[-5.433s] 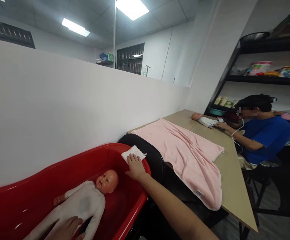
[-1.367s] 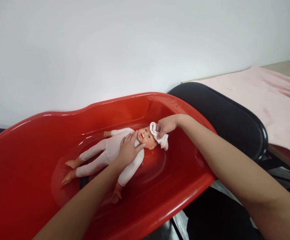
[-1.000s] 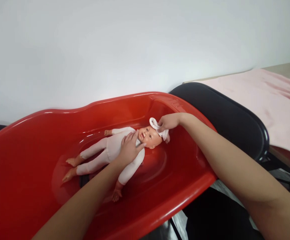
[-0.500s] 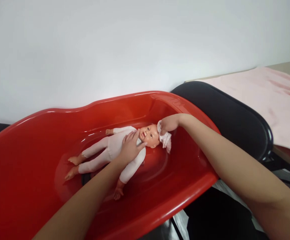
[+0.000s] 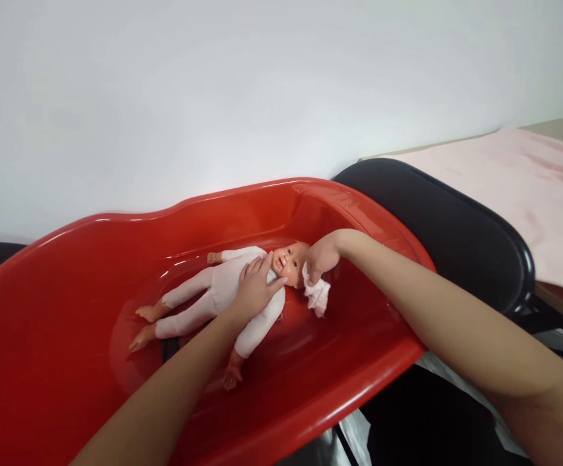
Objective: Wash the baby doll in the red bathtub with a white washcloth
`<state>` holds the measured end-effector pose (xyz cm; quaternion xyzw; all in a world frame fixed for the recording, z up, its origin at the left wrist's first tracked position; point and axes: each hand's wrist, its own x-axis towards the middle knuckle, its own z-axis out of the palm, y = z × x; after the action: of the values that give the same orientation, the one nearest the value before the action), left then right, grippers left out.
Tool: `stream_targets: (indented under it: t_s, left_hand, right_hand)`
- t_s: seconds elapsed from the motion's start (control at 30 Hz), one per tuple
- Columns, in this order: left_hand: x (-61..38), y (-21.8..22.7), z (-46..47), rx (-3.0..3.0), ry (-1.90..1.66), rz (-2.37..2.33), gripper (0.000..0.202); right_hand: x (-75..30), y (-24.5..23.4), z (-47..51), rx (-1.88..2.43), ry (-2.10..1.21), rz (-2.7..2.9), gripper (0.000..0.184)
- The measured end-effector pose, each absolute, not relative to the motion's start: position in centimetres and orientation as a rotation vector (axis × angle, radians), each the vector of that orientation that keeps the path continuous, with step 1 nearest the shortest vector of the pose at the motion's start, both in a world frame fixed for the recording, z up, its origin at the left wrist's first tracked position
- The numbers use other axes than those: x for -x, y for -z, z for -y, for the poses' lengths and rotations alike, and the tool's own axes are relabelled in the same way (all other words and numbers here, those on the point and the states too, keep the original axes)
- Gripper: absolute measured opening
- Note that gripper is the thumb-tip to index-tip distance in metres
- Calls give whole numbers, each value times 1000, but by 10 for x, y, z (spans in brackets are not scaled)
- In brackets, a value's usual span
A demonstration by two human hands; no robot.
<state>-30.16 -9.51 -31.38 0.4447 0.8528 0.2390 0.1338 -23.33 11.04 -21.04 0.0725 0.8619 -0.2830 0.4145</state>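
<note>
A baby doll with a soft white body lies on its back in a red baby bathtub, its feet to the left and its head to the right. My left hand rests flat on the doll's upper chest near the neck, fingers stretched out. Bent over the top of the doll's head, my right hand grips a pale pink washcloth. The cloth hangs down beside the head and touches it. My right fingertips are partly hidden.
Right of the tub is a black rounded tray or tabletop. Beyond it, a pink towel covers a surface. A white wall rises close behind the tub. A dark object shows beside the doll's legs.
My right hand has moved slightly down and toward me along the doll's head, taking the washcloth with it. My left hand stays on the doll's chest.
</note>
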Motion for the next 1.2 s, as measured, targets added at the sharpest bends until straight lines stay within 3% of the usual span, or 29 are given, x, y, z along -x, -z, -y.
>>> stream_targets:
  t_s: [0.2, 0.3, 0.47, 0.77, 1.03, 1.2]
  left_hand:
    - [301, 314, 95, -1296, -681, -2478, 72]
    - [302, 314, 96, -1308, -683, -2467, 72]
    - [305, 312, 97, -1319, -687, -2423, 73]
    - [306, 312, 97, -1307, -695, -2419, 72]
    - [309, 313, 99, -1340, -692, -2405, 73]
    - [313, 319, 97, -1353, -671, -2384, 72]
  right_hand:
    - [237, 216, -83, -39, 839, -2002, 50]
    - [236, 219, -83, -75, 870, -1977, 46]
    - [234, 217, -97, -111, 651, -2134, 36]
    - [233, 226, -85, -152, 928, -1878, 45]
    - [237, 229, -94, 29, 594, -2069, 24]
    - [233, 229, -85, -120, 975, -1930, 47]
